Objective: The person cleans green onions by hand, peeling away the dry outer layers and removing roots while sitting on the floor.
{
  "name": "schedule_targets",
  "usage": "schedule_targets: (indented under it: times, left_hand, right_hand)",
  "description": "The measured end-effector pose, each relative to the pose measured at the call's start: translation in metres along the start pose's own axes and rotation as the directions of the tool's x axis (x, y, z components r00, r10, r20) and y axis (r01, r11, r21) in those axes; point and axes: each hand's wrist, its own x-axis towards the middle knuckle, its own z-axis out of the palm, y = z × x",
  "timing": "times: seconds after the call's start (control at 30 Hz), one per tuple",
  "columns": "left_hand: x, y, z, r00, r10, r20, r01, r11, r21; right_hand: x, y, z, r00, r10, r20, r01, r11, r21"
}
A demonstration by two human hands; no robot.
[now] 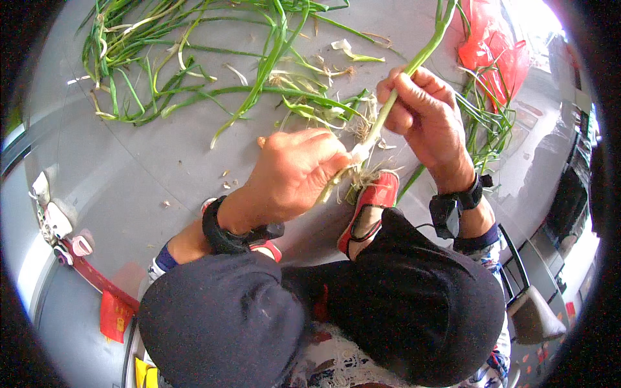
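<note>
A long green onion [385, 112] slants between my hands, its green top running up out of view and its root end pointing down. My right hand [423, 104] pinches the stalk partway up between thumb and fingers. Closer to me, my left hand [301, 169] grips at the white base, where a peeled strip of outer skin [335, 183] hangs below the fingers. Stringy roots [371, 175] dangle over my red shoe [381, 194]. Peeled skins and roots [310, 109] lie on the floor just beyond my hands.
Green onions [140, 43] spread over the grey tiled floor [145, 155] at upper left. A red plastic bag [495, 53] with more green onions [485, 131] lies at right. Shoes [58, 220] stand at far left; a chair [533, 310] is at lower right.
</note>
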Motion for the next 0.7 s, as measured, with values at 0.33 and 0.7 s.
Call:
schedule_targets:
  times: [0.33,0.7]
  left_hand:
    - [-0.013,-0.010,0.007,0.980,-0.197,-0.032,0.199,0.979,0.049]
    - [0.004,-0.004,0.004,0.989,0.106,-0.106,-0.038,0.864,0.503]
  right_hand:
    - [0.001,-0.017,-0.026,0.975,-0.211,-0.067,0.209,0.977,-0.040]
    - [-0.014,-0.003,0.011,0.927,-0.376,-0.008,0.362,0.897,-0.255]
